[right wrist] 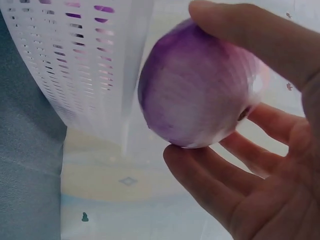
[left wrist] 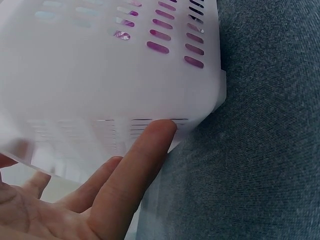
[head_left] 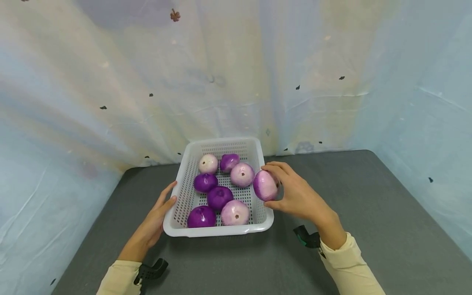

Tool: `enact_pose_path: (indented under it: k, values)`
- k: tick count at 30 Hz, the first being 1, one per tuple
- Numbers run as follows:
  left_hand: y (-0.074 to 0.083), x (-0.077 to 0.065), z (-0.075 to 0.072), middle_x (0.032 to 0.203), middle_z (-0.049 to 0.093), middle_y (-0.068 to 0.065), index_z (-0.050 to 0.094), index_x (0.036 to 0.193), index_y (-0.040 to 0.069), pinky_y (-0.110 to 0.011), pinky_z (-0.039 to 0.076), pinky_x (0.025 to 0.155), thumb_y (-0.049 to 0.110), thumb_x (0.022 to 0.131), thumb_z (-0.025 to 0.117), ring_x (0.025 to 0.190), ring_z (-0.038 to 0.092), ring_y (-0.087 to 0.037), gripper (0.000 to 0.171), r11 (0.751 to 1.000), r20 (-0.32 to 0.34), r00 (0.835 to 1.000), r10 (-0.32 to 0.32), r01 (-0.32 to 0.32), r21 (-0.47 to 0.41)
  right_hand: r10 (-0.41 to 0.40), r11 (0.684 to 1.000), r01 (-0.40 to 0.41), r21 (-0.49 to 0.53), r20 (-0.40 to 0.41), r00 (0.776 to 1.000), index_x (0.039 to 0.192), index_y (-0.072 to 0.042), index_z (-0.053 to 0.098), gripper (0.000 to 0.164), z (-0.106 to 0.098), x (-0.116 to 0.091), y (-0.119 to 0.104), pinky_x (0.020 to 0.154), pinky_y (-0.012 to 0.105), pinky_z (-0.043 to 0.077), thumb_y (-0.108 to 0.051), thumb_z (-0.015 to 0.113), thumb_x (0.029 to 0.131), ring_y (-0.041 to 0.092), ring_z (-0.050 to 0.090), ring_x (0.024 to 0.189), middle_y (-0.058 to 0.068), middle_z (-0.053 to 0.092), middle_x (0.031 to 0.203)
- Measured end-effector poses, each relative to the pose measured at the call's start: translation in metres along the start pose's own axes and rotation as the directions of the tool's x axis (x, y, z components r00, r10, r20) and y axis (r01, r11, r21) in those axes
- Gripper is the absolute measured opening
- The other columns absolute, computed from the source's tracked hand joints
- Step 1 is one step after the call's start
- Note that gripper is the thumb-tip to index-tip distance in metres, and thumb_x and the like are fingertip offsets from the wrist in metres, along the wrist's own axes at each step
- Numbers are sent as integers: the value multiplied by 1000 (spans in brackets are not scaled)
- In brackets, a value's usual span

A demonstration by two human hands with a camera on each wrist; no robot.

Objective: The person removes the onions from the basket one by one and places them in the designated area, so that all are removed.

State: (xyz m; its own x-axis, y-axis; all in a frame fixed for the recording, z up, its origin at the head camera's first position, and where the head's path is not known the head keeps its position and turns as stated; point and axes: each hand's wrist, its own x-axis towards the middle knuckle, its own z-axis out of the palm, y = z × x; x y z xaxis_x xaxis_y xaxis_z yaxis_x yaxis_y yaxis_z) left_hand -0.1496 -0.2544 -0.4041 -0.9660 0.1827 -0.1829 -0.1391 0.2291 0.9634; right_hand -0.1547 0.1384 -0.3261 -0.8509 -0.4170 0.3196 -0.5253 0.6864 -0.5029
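Observation:
My right hand holds a purple-and-white onion between thumb and fingers, at the right rim of a white plastic basket. In the right wrist view, the thumb lies on one side of the onion and the fingertips on the other, beside the basket's slotted wall. My left hand is at the basket's left side, its fingers extended along the outer wall. Several onions lie in the basket, among them dark purple ones and paler ones.
The basket stands on a dark grey tabletop, near its back edge. A pale patterned curtain hangs behind the table and along both sides. Black wrist mounts extend from both cream sleeves.

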Motion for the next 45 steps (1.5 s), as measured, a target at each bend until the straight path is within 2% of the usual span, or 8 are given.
enact_pose_path:
  k: [5,11,16,21,26,33,40,45]
  values:
    - [2,1,-2,158,15,-8,6,148,49,-47,46,92,51,100,35,137,33,-43,56,1000,-8,1000,3,-3,-6,9,1000,-8,27,-23,1000,141,-24,40,87,2,5,3,94,42,50,-31,86,67,17,55,113,-2,41,139]
    - [2,3,0,158,16,-7,8,147,50,-48,46,93,50,100,35,138,32,-43,54,1000,-24,1000,-12,11,-27,37,999,-36,41,-23,999,146,-29,33,93,5,5,9,89,44,52,-26,85,68,23,57,108,7,35,139]
    - [-1,1,2,158,16,-6,10,146,51,-50,46,93,50,100,36,138,31,-43,53,999,-36,999,-26,24,-43,46,998,-44,52,-41,998,142,-25,39,88,8,5,14,88,47,53,-23,86,67,25,58,107,8,35,137]
    - [0,-1,3,156,20,-7,15,144,54,-48,49,87,48,100,38,136,35,-44,50,997,-62,997,-36,32,-69,27,1000,-26,12,-90,996,139,-20,43,85,9,6,18,88,49,52,-27,87,66,25,57,110,6,43,138]
    - [-2,-2,6,156,22,-8,16,143,56,-46,51,83,48,100,39,133,38,-44,49,996,-57,997,-45,40,-84,48,999,-49,1,-121,991,138,-17,43,87,11,6,24,88,49,51,-28,88,64,24,56,114,7,50,135]
    - [-3,-2,7,154,25,-9,18,142,56,-46,52,79,49,99,40,131,42,-43,49,994,-58,997,-43,37,-100,96,995,-92,43,-103,990,138,-16,37,87,16,7,31,85,47,53,-28,86,67,25,58,107,10,53,130]
    - [-4,-1,7,155,21,-9,16,143,56,-47,51,80,50,99,40,133,38,-44,50,994,-45,997,-60,55,-93,111,993,-108,51,-58,992,142,-15,37,87,14,6,41,91,53,48,-34,84,71,29,55,116,12,51,135]
    - [-5,0,7,156,21,-7,16,143,56,-47,51,81,49,99,39,134,37,-45,50,996,-53,997,-52,47,-81,147,988,-144,48,-78,986,140,-13,41,85,11,6,51,93,55,46,-36,83,71,31,50,119,11,45,138]
